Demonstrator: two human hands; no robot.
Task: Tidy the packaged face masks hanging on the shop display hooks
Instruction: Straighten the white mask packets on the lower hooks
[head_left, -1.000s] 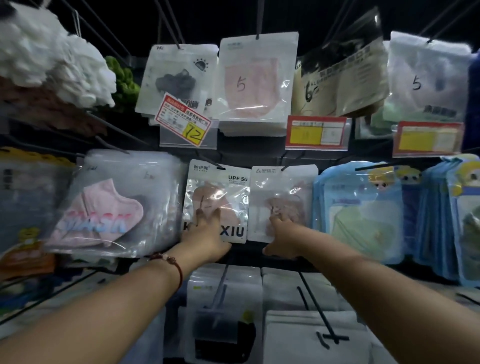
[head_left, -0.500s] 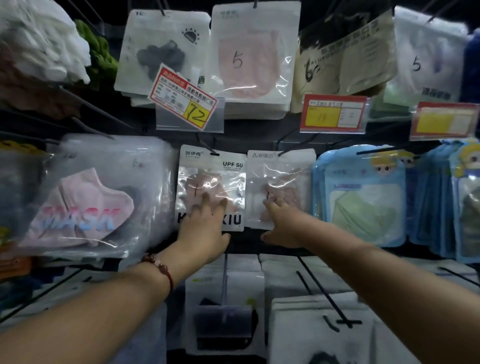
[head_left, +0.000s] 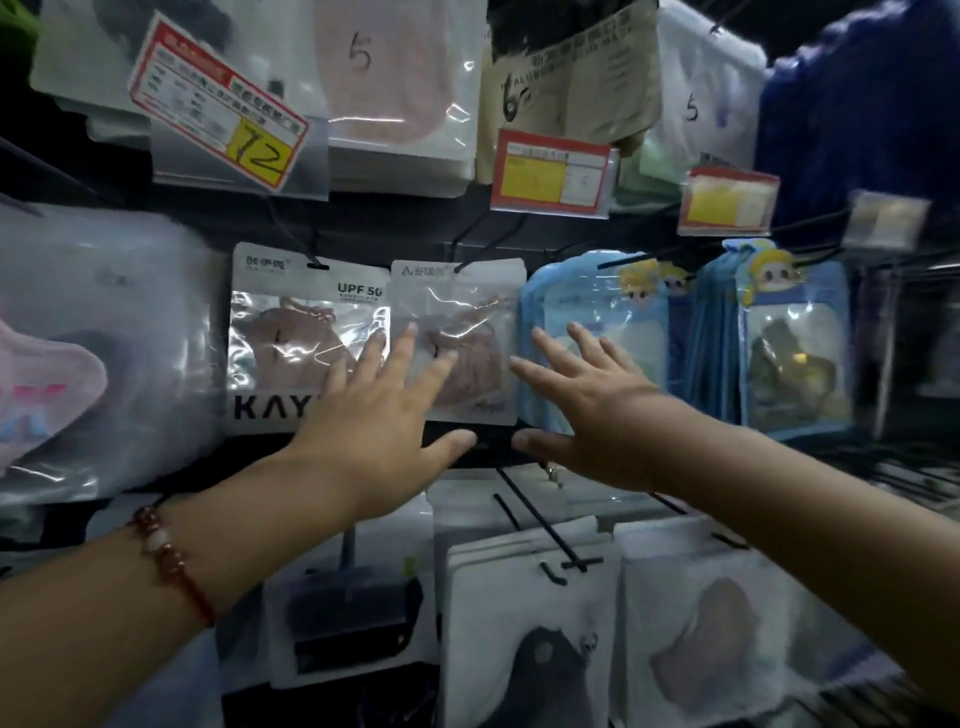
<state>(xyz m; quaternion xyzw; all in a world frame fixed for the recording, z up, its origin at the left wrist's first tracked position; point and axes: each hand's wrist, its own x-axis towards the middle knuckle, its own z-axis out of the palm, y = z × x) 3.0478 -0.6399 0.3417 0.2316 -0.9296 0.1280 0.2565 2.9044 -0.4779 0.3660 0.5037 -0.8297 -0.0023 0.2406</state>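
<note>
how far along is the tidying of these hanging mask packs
Looks done: the UPF 50 pack and the clear pack beside it hang flat and side by side. In hand: both hands are spread open, the left hand over those two packs, the right hand at the blue cartoon packs. Left: the fanned blue stack further right, and the tilted 12 price tag.

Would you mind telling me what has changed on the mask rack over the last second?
Both hands slid rightward with fingers spread: the left hand from the UPF 50 pack onto the clear pack, the right hand from that pack to the blue packs. Nothing was gripped; all packs stayed hanging.
</note>
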